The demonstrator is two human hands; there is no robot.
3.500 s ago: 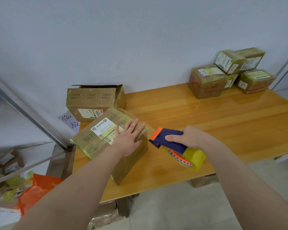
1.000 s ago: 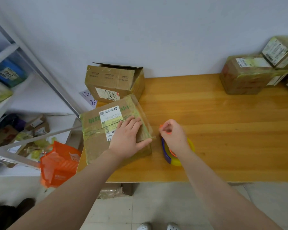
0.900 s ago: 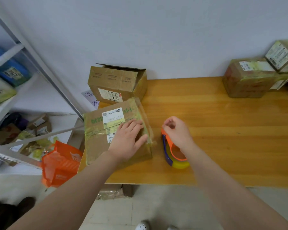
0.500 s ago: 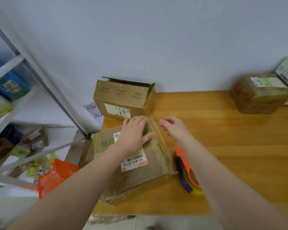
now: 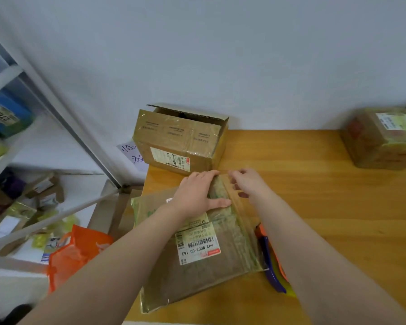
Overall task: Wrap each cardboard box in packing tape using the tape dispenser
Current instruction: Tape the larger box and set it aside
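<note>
One head-worn wide-angle view — looking forward and down, close over the table (image 5: 326,219).

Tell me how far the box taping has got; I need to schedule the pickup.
Done: the box at far right looks taped. In hand: the labelled box, glossy with tape, left hand flat on top, right hand touching the strip along its right side; the tape dispenser lies beside it. Left: the open-topped box by the wall, not yet sealed.

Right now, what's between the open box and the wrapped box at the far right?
Only bare table between open box and far-right box, in the head view.
</note>
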